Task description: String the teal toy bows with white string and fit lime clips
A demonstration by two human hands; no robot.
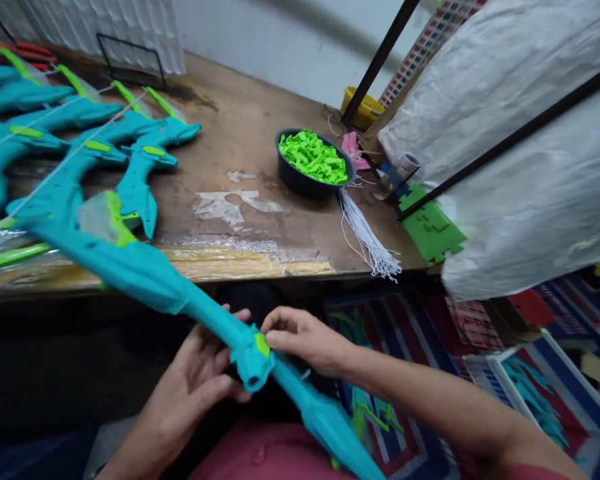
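A long teal plastic toy bow slants from the bench's left edge down across my lap. My left hand cups its grip from below, fingers curled round the shaft. My right hand pinches a small lime-green clip against the bow's teal knuckle. A second teal limb runs on toward my right knee. Several more teal bows with green clips and white strings lie on the bench at the left.
A dark bowl full of lime-green clips stands mid-bench beside a bundle of white strings. A green plastic plate, a yellow tub and a big white sack fill the right. Printed toy boxes sit on the floor.
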